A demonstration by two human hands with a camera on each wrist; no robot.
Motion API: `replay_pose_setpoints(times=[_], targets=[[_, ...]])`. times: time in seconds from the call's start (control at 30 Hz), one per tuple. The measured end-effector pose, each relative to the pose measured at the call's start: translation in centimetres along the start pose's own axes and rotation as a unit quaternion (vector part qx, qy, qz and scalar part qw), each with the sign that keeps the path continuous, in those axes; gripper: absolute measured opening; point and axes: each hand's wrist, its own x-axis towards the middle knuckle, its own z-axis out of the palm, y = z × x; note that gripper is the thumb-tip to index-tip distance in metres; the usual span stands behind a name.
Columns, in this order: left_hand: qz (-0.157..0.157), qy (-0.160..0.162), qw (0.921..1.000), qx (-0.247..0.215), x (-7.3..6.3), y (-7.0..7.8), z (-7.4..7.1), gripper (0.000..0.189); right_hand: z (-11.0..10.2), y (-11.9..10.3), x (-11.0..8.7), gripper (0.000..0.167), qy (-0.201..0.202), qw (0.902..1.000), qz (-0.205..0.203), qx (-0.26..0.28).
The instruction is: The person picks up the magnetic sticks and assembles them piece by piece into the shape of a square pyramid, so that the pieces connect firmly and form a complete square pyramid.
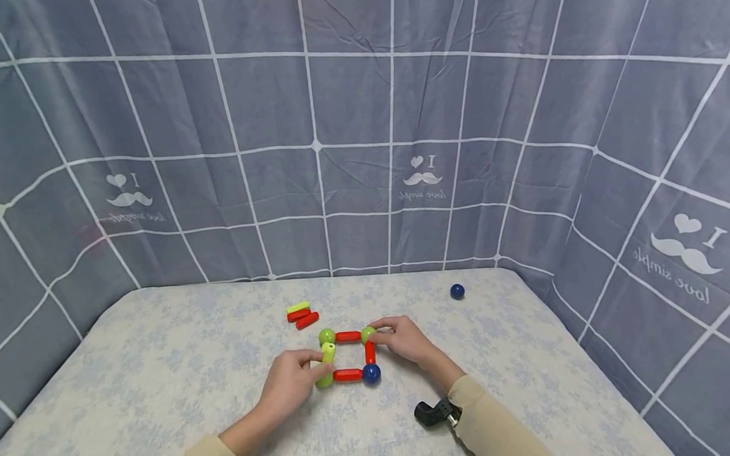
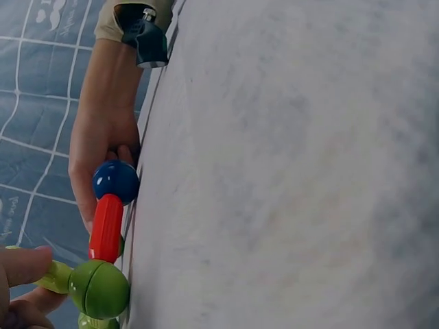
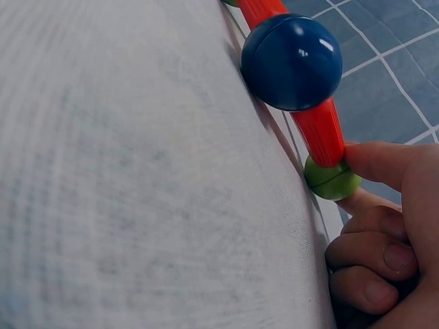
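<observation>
A square of magnetic sticks and balls lies on the table. Its near red stick [image 1: 348, 375] joins a green ball [image 2: 99, 289] to a blue ball [image 1: 372, 374]. Another red stick [image 1: 370, 353] runs back from the blue ball to the far right green ball [image 3: 332, 179]. Along the far side, a third red stick [image 1: 348, 336] leads to a green ball [image 1: 327, 336] at the left corner. My left hand [image 1: 291, 381] pinches a yellow-green stick [image 1: 328, 352], which rises from the near left ball. With thumb and index finger, my right hand [image 1: 403, 337] pinches the far right ball.
Behind the square, to the left, lie a yellow stick [image 1: 297, 307] and two loose red sticks [image 1: 308, 320]. A loose blue ball [image 1: 457, 291] sits at the back right. Grey checked curtains [image 1: 351, 116] hang behind the table and along its sides.
</observation>
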Motion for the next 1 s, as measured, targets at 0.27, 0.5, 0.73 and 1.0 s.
replay_pose_setpoints(times=[0.27, 0.5, 0.73, 1.0], targets=[[-0.011, -0.001, 0.9994, -0.034, -0.6, -0.9, 0.0, 0.023, 0.2, 0.1, -0.5, 0.034, -0.009, 1.0, 0.0, 0.003], [-0.013, -0.004, 0.9998, -0.015, -0.2, -0.7, -0.1, 0.027, -0.1, -0.1, 0.0, 0.033, -0.009, 0.9999, 0.006, 0.003], [-0.028, -0.006, 0.9988, 0.039, 0.1, -1.0, -0.4, 0.03, -0.3, -0.2, 0.4, 0.041, -0.031, 0.9995, 0.001, -0.012], [-0.026, -0.005, 0.9995, 0.018, 1.5, -1.7, -1.1, 0.029, -1.0, -0.2, 0.4, 0.032, -0.048, 0.9983, 0.027, -0.021]])
